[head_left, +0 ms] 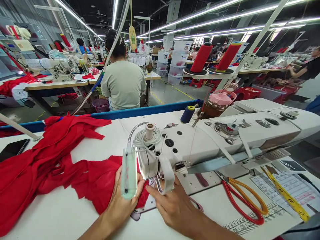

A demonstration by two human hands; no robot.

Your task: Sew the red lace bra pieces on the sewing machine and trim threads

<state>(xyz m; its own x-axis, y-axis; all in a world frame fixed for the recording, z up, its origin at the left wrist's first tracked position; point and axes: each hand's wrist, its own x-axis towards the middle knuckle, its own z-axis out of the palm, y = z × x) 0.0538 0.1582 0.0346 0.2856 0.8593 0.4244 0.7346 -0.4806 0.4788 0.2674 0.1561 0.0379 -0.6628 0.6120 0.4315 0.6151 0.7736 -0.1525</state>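
Observation:
Red fabric (97,181) lies on the white sewing machine table and runs in under the head of the sewing machine (160,156). My left hand (120,200) is closed on the fabric just left of the needle area, partly hidden behind a small lit lamp (129,176). On the other side of the needle, my right hand (175,203) has its fingers bent, the index fingertip at the edge of the red cloth. A white guard and the machine head cover some of its fingers. The needle itself cannot be made out.
Scissors (245,200) with red and orange handles lie at the right, beside a yellow tape measure (287,195) and a written sheet (272,186). A blue thread spool (187,114) stands behind the machine. A phone (15,149) is far left. A person (123,83) sits ahead.

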